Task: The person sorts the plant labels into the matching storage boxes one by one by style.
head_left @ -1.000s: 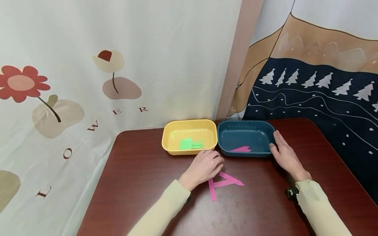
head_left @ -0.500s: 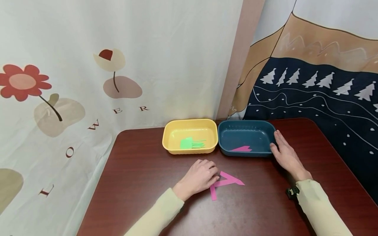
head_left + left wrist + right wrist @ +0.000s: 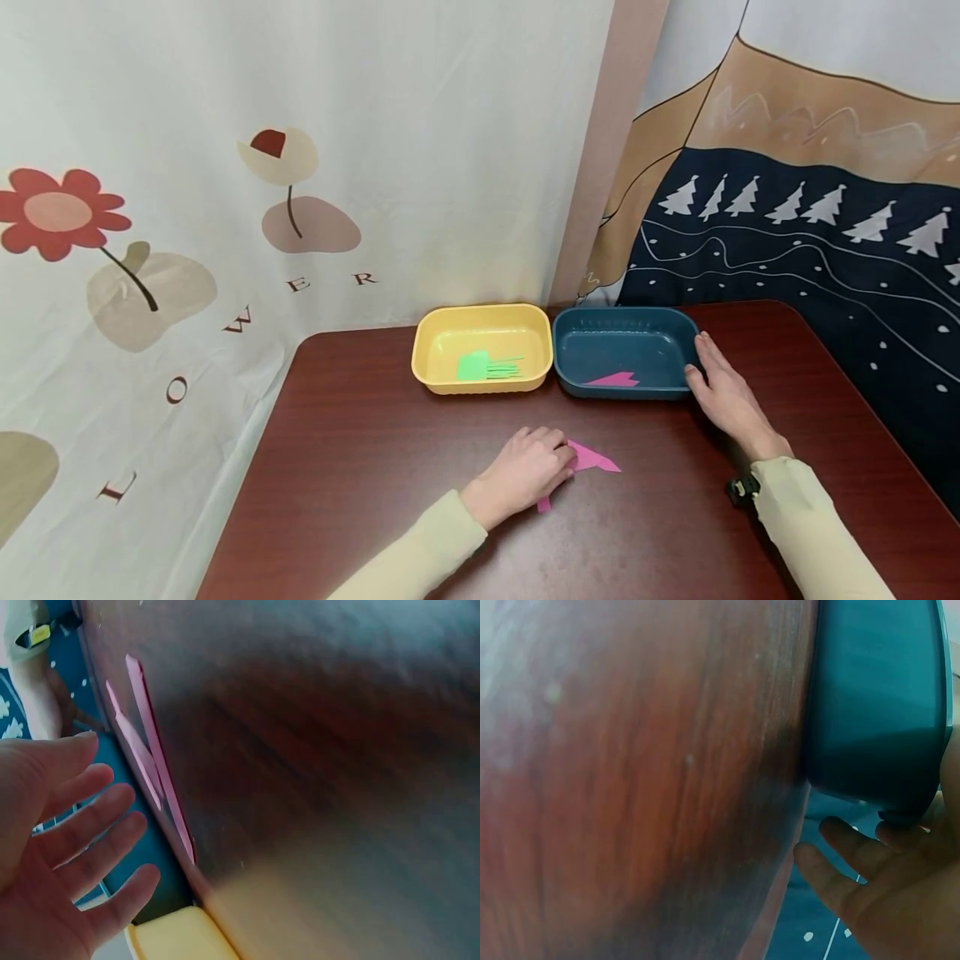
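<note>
My left hand (image 3: 525,471) is over the pink paper strips (image 3: 596,460) on the table, covering part of them in the head view. In the left wrist view its loosely bent fingers (image 3: 120,840) are spread, with nothing between them, and the pink strips (image 3: 144,705) lie past the fingertips. My right hand (image 3: 727,404) rests against the right end of the blue tray (image 3: 626,392), thumb at the near corner and fingers along the side. From the right wrist, the fingers (image 3: 855,851) show spread beside the tray's end (image 3: 885,697).
Left of the blue tray and close against it stands a yellow tray (image 3: 480,313). Inside it lie a green paper piece (image 3: 473,366) and several thin green strips (image 3: 504,368). A pink paper piece (image 3: 617,379) lies in the blue tray. Printed curtains (image 3: 450,167) hang behind the table.
My left hand has drawn back from near the yellow tray's front edge, then shifted right over the pink strips, covering more of them. My right hand stays at the blue tray.
</note>
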### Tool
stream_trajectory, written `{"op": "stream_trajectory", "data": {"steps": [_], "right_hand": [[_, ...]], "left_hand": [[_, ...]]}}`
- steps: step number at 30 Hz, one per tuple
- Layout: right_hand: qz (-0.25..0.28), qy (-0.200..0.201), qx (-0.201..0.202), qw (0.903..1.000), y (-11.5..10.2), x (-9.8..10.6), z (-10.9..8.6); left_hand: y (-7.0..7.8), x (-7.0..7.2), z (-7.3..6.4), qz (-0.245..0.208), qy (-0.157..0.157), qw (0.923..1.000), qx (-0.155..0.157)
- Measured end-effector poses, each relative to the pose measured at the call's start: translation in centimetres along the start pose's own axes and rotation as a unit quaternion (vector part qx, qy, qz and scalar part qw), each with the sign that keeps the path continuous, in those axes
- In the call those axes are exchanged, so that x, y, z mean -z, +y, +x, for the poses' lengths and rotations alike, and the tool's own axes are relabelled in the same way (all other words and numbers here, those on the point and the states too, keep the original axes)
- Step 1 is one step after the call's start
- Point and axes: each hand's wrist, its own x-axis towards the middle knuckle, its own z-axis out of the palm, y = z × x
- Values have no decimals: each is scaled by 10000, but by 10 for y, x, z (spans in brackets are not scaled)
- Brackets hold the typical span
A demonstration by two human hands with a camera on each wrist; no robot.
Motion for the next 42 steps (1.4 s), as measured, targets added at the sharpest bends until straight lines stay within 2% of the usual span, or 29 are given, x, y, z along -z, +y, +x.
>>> {"op": "stream_trajectory", "data": {"steps": [7, 14, 30, 37, 42], "right_hand": [[-13, -25, -9, 10000, -1, 0, -1], [-28, -66, -36, 10000, -2, 0, 0], [-5, -54, -56, 10000, -1, 0, 0], [-11, -87, -77, 9999, -1, 0, 0], [21, -105, -78, 9999, -1, 0, 0]], "left_hand": [[7, -5, 4, 610, 65, 9978, -248], [11, -7, 7, 931, -109, 9945, -467], [12, -4, 11, 864, -235, 9951, -417], [12, -1, 15, 664, -500, 9960, -333], [14, 2, 19, 719, -704, 9945, -285]]}}
